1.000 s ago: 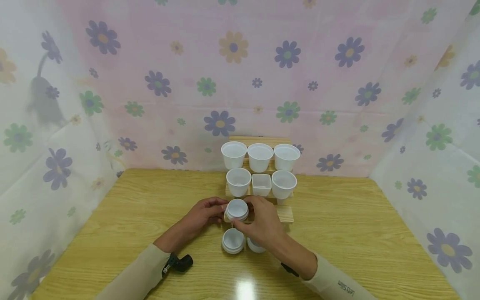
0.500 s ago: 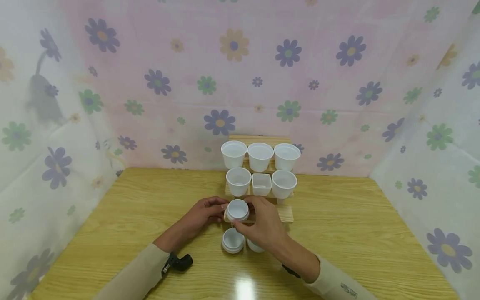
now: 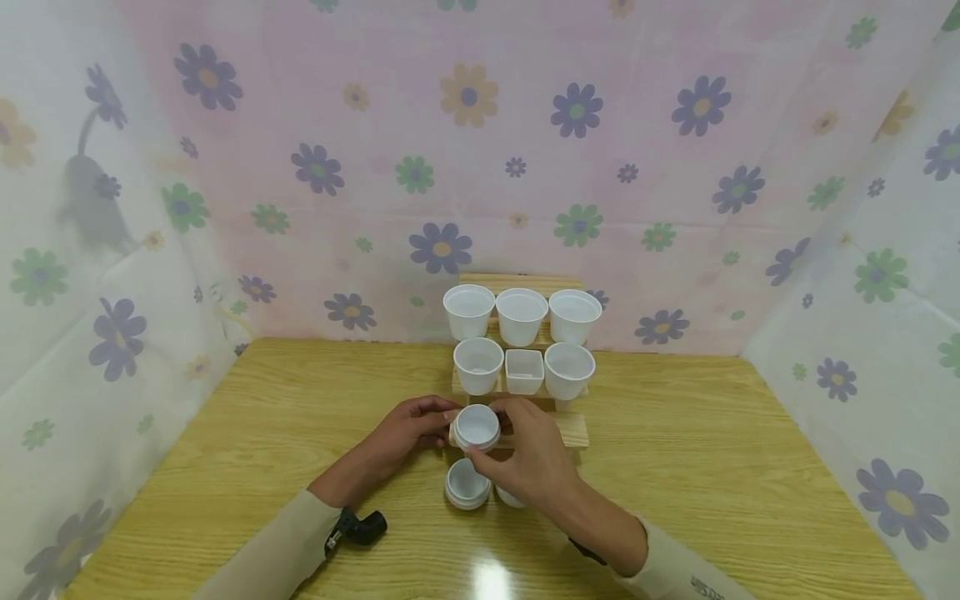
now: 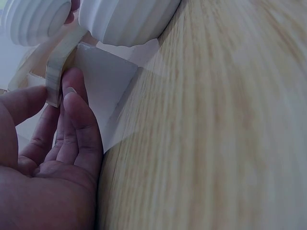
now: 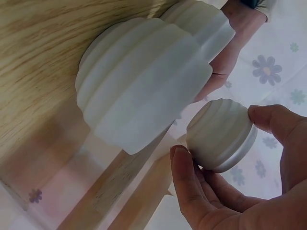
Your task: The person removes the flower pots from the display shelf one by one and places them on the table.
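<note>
In the head view my right hand [image 3: 536, 458] pinches a small white ribbed pot [image 3: 477, 427] between thumb and fingers, at the left end of the lowest visible step of a wooden tiered stand [image 3: 574, 430]. The right wrist view shows this pot [image 5: 221, 136] held at its sides; whether it touches the step I cannot tell. My left hand [image 3: 416, 429] is at that step's left end. Up close in the left wrist view, its thumb and fingers pinch the end of the wooden slat [image 4: 56, 72]. Below, a white ribbed pot [image 3: 467, 485] stands on the table.
Another white pot [image 3: 512, 497] is partly hidden by the right hand. Higher steps carry several white round pots [image 3: 522, 318] and one small square pot [image 3: 524, 372]. The wooden table [image 3: 675, 467] meets a flowered cloth backdrop [image 3: 337, 225] behind and at the sides.
The held pot and my right hand have shifted slightly toward me. My left hand stays at the step's end, and the other pots keep their places.
</note>
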`<state>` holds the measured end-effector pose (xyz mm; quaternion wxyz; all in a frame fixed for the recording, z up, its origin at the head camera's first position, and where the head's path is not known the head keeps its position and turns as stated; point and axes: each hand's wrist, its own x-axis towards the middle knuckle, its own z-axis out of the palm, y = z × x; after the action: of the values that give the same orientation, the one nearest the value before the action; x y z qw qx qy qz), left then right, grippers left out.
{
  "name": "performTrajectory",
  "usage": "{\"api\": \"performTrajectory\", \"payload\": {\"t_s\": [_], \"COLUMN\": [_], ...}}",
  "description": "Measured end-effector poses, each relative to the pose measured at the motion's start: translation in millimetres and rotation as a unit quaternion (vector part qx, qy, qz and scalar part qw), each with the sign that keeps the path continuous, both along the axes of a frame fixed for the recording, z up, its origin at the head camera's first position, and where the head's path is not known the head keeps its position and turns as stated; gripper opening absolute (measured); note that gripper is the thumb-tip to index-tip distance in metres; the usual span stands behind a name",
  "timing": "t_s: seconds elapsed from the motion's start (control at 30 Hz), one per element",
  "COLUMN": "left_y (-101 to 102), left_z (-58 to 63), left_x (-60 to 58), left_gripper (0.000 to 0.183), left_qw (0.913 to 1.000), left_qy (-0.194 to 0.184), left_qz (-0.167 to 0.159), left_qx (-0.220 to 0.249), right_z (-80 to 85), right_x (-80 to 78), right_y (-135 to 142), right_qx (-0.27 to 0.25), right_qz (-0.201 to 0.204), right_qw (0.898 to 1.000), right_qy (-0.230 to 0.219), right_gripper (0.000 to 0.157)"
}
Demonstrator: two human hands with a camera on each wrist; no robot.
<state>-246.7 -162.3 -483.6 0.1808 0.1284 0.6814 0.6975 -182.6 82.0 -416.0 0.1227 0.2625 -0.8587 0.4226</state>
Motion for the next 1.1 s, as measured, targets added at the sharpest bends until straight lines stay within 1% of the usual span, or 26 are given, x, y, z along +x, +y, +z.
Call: {"api": "performTrajectory", "payload": {"t_s": [0.2, 0.33, 0.43, 0.7, 0.9, 1.1], "left_y": [0.2, 0.4, 0.2, 0.2, -0.2, 0.4], "left_z": [0.7, 0.6, 0.1, -0.2, -1.9, -2.5], "left_x": [1.6, 2.0, 1.4, 0.6, 0.2, 0.3], "left_gripper": [0.037, 0.039, 0.038, 0.038, 0.038, 0.038], "left_qw": [1.0000, 1.0000, 0.9999, 0.9999, 0.9999, 0.9999], "left_qy": [0.000, -0.002, -0.006, -0.009, -0.005, -0.008], "left_qz": [0.002, 0.007, 0.010, 0.004, 0.003, 0.008], "left_qx": [-0.002, -0.005, -0.009, -0.008, -0.009, -0.006], "right_z": [-0.6, -0.6, -0.1, -1.1, -0.6, -1.5], "right_x": [5.3, 8.4, 10.1, 15.2, 19.3, 20.1], "right_y": [2.5, 6.7, 9.7, 17.1, 23.4, 29.7], "right_qx": [-0.001, 0.010, 0.016, -0.001, 0.000, 0.007], "right_qz": [-0.004, -0.009, -0.013, -0.005, -0.006, -0.013], "right_qw": [1.000, 1.000, 1.000, 1.000, 1.000, 0.998], "right_qy": [-0.003, 0.007, 0.005, 0.004, 0.018, 0.054], "right_gripper": [0.049, 0.049, 0.050, 0.049, 0.052, 0.055]}}
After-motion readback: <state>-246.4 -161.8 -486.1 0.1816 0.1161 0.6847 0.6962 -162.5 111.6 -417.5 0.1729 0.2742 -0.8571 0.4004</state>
